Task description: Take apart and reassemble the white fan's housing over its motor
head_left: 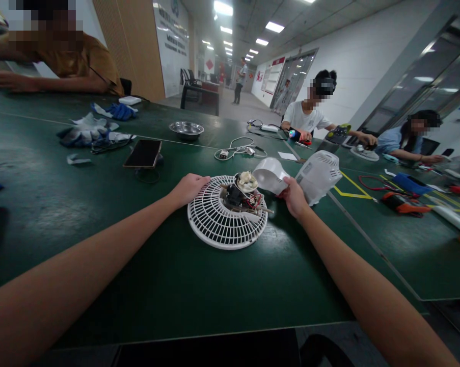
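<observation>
A round white fan grille lies on the green table in front of me. On its middle sits an exposed fan motor with red wires and a pale lump on top. My left hand grips the grille's upper left rim. My right hand holds a smooth white motor cover just right of the motor, tilted with its hollow side partly showing. Behind that hand rests a larger white plastic housing with slots at its end; whether the hand touches it I cannot tell.
Beyond the grille are a coiled white cable, a metal bowl and a propped phone. Gloves lie at left. An orange multimeter sits at right. Co-workers sit along the far side and left.
</observation>
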Tool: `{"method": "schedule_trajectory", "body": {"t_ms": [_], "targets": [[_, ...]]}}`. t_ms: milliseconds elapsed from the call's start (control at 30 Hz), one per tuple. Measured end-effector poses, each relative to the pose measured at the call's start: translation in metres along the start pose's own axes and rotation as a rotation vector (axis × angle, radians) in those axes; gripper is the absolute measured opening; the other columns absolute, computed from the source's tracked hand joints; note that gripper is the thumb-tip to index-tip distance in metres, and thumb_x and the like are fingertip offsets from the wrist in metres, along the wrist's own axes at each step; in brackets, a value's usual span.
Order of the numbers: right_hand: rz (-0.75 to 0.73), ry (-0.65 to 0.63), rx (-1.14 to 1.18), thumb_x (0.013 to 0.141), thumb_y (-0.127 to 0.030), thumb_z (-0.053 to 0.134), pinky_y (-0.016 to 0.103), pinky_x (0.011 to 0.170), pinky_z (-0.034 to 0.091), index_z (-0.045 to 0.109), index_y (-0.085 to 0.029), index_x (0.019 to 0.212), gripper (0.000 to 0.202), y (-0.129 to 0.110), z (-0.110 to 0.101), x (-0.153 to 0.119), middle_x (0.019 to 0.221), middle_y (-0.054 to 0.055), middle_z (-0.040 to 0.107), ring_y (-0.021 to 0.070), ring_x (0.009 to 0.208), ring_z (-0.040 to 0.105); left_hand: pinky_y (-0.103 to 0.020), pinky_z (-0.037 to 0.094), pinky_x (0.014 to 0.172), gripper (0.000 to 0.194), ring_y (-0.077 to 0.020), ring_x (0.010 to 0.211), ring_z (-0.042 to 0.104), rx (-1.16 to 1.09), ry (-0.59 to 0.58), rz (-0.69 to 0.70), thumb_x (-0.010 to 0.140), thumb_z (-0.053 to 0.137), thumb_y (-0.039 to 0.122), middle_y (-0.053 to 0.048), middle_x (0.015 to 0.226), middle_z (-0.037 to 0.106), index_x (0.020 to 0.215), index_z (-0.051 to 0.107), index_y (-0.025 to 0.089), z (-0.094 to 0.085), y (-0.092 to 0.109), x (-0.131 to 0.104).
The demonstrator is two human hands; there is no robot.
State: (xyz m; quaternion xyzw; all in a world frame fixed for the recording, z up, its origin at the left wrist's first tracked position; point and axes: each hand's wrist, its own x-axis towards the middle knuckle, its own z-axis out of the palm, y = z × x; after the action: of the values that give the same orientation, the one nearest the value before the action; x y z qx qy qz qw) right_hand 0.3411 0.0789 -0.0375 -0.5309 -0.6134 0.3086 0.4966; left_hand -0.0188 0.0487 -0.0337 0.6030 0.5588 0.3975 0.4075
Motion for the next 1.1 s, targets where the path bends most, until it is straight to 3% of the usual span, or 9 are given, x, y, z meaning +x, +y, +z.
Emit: {"method": "schedule_trajectory", "body": {"t_ms": [67, 167, 267, 400, 600, 833, 933, 1000, 1100], "targets": [[0.084, -0.031, 0.136, 0.089, -0.065, 0.037, 0.034, 0.058, 0.054, 0.058, -0.023, 0.104, 0.049, -0.004, 0.003, -0.004, 0.074, 0.002, 0.068, 0.0208, 0.062, 0.062, -0.031, 0.043, 0.058, 0.037, -0.0188, 0.057, 0.06, -0.027, -0.005, -0.025, 0.089, 0.061, 0.047, -0.003, 0.062, 0.068, 0.065, 0.071, 0.02, 0.001, 0.003, -0.003], [0.161, 0.023, 0.253, 0.086, -0.063, 0.046, 0.031, 0.055, 0.051, 0.058, -0.024, 0.103, 0.044, -0.008, 0.009, -0.01, 0.075, 0.001, 0.067, 0.0192, 0.062, 0.062, -0.031, 0.043, 0.058, 0.038, -0.0188, 0.056, 0.06, -0.023, -0.008, -0.028, 0.089, 0.062, 0.048, -0.003, 0.062, 0.068, 0.065, 0.071, 0.02, 0.001, 0.004, -0.004], [0.09, 0.113, 0.094, 0.08, -0.057, 0.06, 0.029, 0.057, 0.051, 0.058, -0.023, 0.114, 0.048, -0.007, 0.01, -0.01, 0.083, -0.001, 0.067, 0.0178, 0.065, 0.063, -0.031, 0.043, 0.058, 0.04, -0.019, 0.057, 0.06, 0.009, -0.009, 0.005, 0.09, 0.06, 0.049, -0.003, 0.062, 0.068, 0.064, 0.07, 0.02, 0.0, 0.0, -0.001], [0.016, 0.102, -0.089, 0.075, -0.053, 0.07, 0.035, 0.068, 0.056, 0.053, -0.022, 0.127, 0.062, 0.0, 0.006, -0.006, 0.095, 0.002, 0.069, 0.0202, 0.076, 0.066, -0.031, 0.042, 0.059, 0.041, -0.0192, 0.059, 0.061, 0.022, -0.002, 0.02, 0.09, 0.059, 0.05, -0.004, 0.064, 0.069, 0.065, 0.07, 0.02, 0.0, -0.004, 0.002], [-0.05, 0.034, -0.294, 0.068, -0.048, 0.078, 0.046, 0.086, 0.056, 0.046, -0.024, 0.123, 0.068, 0.001, 0.005, -0.009, 0.096, 0.003, 0.066, 0.0258, 0.087, 0.066, -0.031, 0.041, 0.058, 0.041, -0.0187, 0.057, 0.059, 0.03, 0.008, 0.023, 0.091, 0.059, 0.048, -0.003, 0.061, 0.067, 0.062, 0.068, 0.02, 0.001, 0.0, -0.001], [-0.115, 0.043, -0.456, 0.065, -0.043, 0.077, 0.046, 0.087, 0.054, 0.041, -0.023, 0.118, 0.067, -0.005, 0.005, -0.013, 0.103, 0.007, 0.066, 0.0273, 0.089, 0.066, -0.032, 0.04, 0.059, 0.042, -0.0185, 0.056, 0.058, 0.063, -0.008, -0.007, 0.093, 0.056, 0.047, -0.003, 0.061, 0.066, 0.063, 0.067, 0.019, 0.001, 0.007, -0.005], [-0.111, -0.012, -0.499, 0.066, -0.043, 0.075, 0.048, 0.084, 0.055, 0.04, -0.022, 0.121, 0.068, -0.007, 0.006, -0.013, 0.102, 0.007, 0.065, 0.0275, 0.087, 0.065, -0.032, 0.039, 0.059, 0.043, -0.0177, 0.057, 0.057, 0.121, 0.0, 0.0, 0.093, 0.054, 0.047, -0.003, 0.061, 0.065, 0.063, 0.065, 0.019, 0.0, 0.008, -0.004], [-0.172, 0.008, -0.547, 0.069, -0.041, 0.073, 0.053, 0.089, 0.054, 0.042, -0.02, 0.124, 0.066, -0.015, 0.006, -0.017, 0.107, 0.01, 0.064, 0.0302, 0.094, 0.064, -0.031, 0.039, 0.059, 0.044, -0.0174, 0.058, 0.056, 0.149, 0.002, 0.006, 0.093, 0.053, 0.047, -0.003, 0.061, 0.064, 0.063, 0.064, 0.019, 0.0, 0.007, -0.003], [-0.469, 0.132, -0.59, 0.079, -0.037, 0.068, 0.059, 0.104, 0.048, 0.047, -0.021, 0.133, 0.06, -0.043, 0.011, -0.031, 0.13, 0.016, 0.057, 0.0347, 0.12, 0.058, -0.031, 0.038, 0.059, 0.045, -0.0174, 0.059, 0.056, 0.161, -0.006, 0.015, 0.093, 0.051, 0.049, -0.002, 0.062, 0.064, 0.063, 0.063, 0.019, 0.001, 0.006, -0.002]]}}
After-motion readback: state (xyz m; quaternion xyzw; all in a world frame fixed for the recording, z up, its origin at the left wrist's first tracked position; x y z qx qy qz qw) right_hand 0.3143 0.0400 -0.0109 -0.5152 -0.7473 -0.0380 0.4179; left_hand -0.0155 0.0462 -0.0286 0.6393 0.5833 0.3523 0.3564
